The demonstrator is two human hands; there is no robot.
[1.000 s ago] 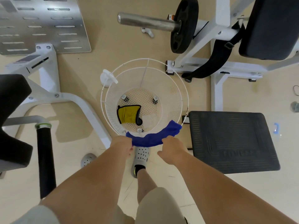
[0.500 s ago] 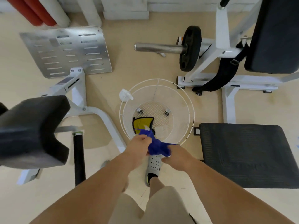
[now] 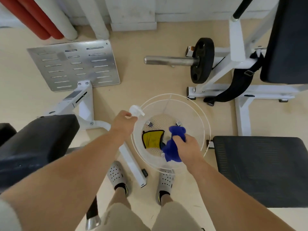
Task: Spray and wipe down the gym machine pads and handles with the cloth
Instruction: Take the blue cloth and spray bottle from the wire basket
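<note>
As right hand [image 3: 186, 145] grips cloth [image 3: 171, 150], nozzle [image 3: 141, 113] rightward

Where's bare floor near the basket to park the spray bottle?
Bare floor lies beyond the basket, between the metal footplate and the barbell sleeve. Crowded nearer: machine frame left of the basket, black seat pad right, feet below.

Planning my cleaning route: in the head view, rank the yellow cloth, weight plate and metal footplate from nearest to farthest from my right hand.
From the right hand:
1. Yellow cloth, in the basket, just left.
2. Weight plate, farther ahead.
3. Metal footplate, far ahead-left.
</note>
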